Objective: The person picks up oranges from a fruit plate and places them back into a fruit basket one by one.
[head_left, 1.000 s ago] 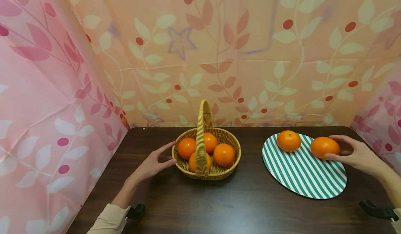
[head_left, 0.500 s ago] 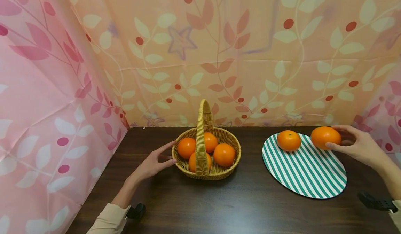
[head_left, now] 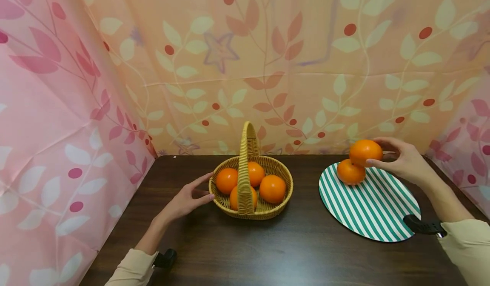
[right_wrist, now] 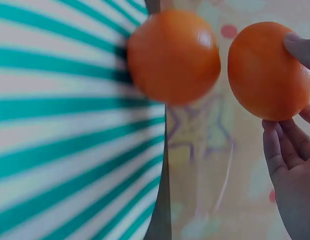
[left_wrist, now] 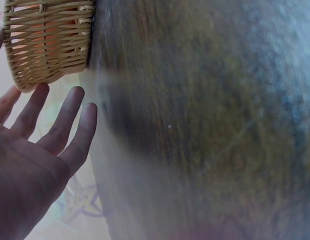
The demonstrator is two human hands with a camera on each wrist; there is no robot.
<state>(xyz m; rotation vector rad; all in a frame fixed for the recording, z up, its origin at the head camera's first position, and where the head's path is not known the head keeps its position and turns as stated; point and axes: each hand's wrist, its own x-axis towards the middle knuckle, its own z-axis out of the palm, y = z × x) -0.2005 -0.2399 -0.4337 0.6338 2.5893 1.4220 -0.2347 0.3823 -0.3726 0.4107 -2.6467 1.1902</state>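
Observation:
My right hand point(head_left: 409, 162) holds an orange point(head_left: 366, 152) between thumb and fingers, raised off the striped mat. In the head view that fruit overlaps a second orange point(head_left: 351, 173), which rests on the green-and-white oval mat point(head_left: 386, 211). The right wrist view shows a narrow gap between the held orange point(right_wrist: 270, 70) and the resting one point(right_wrist: 174, 57). At the left rim of a wicker basket point(head_left: 283, 205), my left hand point(head_left: 187, 198) touches with its fingertips, fingers fairly straight and spread. Several oranges point(head_left: 272, 189) lie inside the basket, partly behind its tall handle point(head_left: 244, 171).
The dark wooden table point(head_left: 237, 247) carries both basket and mat, with bare tabletop between them. A patterned curtain point(head_left: 229, 73) rises behind the table's back edge, and pink cloth point(head_left: 49, 128) hangs at the left.
My right hand has lifted an orange off the mat and carried it left, above the other orange. My left hand stays at the basket rim.

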